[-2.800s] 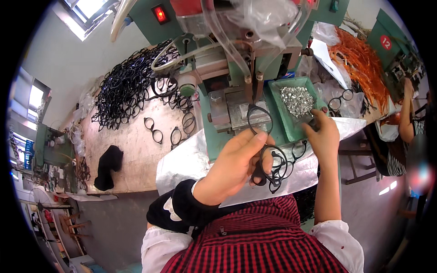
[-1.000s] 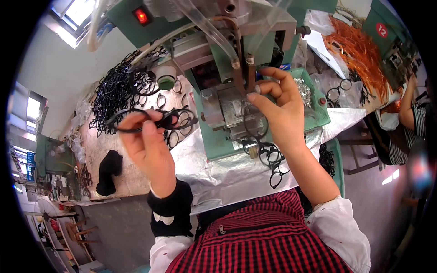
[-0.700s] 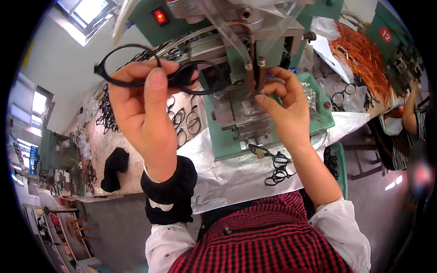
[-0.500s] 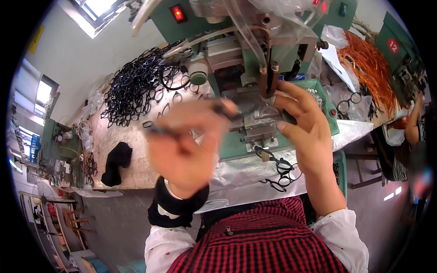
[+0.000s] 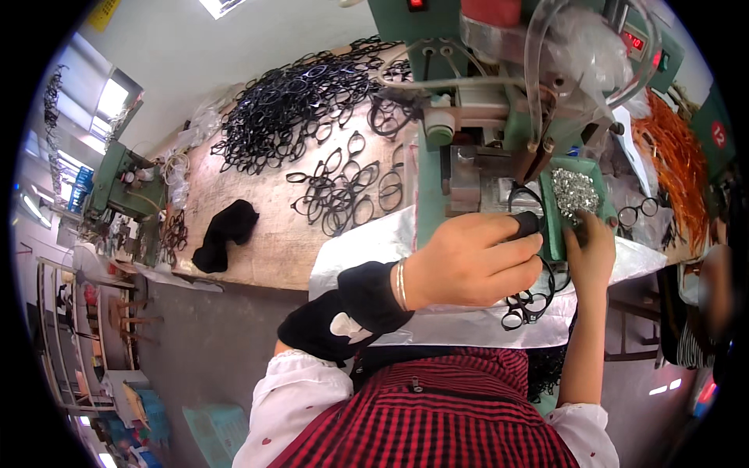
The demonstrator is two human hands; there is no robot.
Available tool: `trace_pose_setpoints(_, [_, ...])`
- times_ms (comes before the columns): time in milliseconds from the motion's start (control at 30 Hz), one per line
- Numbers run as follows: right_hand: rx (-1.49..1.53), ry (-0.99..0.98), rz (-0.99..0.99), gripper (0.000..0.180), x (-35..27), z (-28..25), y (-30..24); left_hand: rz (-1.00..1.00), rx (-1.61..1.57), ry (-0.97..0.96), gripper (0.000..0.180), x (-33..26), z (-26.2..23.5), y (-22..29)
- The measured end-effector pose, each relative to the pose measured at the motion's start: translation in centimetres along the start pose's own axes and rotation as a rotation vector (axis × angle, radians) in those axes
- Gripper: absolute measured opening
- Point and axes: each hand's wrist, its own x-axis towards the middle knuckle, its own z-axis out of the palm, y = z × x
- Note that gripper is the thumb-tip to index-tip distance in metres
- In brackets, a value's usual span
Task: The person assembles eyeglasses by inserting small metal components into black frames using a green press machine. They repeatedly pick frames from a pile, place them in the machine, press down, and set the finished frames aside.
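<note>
My left hand: fingers pinching the glasses frame, one rim jutting past them
Frame look: black, round-rimmed
My right hand: by the silvery bits; pinch unclear

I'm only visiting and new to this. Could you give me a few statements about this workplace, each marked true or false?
1. The left hand holds a black eyeglass frame. True.
2. A black cloth lies on the wooden table. True.
3. The right hand grips that cloth. False: it is at the green tray.
4. The tray holds small metal parts. True.
5. The checked apron is blue and white. False: it is red and black.
</note>
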Motion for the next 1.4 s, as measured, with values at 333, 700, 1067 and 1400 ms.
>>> trace_pose_setpoints(333, [0.354,0.165,0.207,0.015,3.0,2.8,0.1,-0.555,0.343,0.057,0.012,-6.5,-10.0,5.7])
trace_pose_setpoints(700, [0.678,0.166,0.225,0.016,3.9,1.8,-2.7,-0.604,0.492,-0.653,0.029,-13.0,-8.8,-11.5])
trace_pose_setpoints(1067, [0.665,0.188,0.289,0.013,-2.9,-2.8,0.5,-1.116,-0.178,0.437,0.022,-9.0,-8.9,-10.0])
trace_pose_setpoints(1400, [1.133,0.019,0.13,0.036,4.4,-0.5,-10.8,-1.486,-0.532,0.393,0.014,-12.2,-4.8,-5.0])
